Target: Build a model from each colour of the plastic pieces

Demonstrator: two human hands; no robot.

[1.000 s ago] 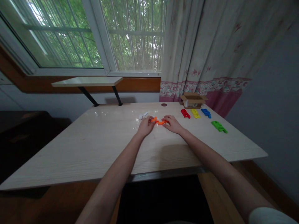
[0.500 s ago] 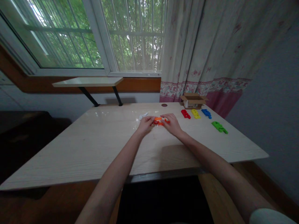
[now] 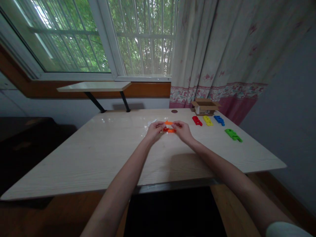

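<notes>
Between my two hands, an orange plastic piece (image 3: 168, 122) is held a little above the table, one end pinched by each hand. My left hand (image 3: 156, 129) has its fingers closed on the left end. My right hand (image 3: 182, 129) is closed on the right end. Below it lie more orange and red pieces (image 3: 170, 130), partly covered by the fingers. Crumpled clear plastic (image 3: 151, 122) shows just behind my left hand. The exact shape of the held piece is too small to make out.
Red (image 3: 197, 120), yellow (image 3: 207, 120), blue (image 3: 219, 120) and green (image 3: 233, 135) plastic pieces lie on the right of the table (image 3: 98, 158). An open cardboard box (image 3: 205, 107) stands behind them. At the back left is a raised shelf (image 3: 96, 86).
My right hand has moved slightly left, closer to my left hand. The orange piece now spans between both hands, with a gap showing above the pieces below. The table items stay put.
</notes>
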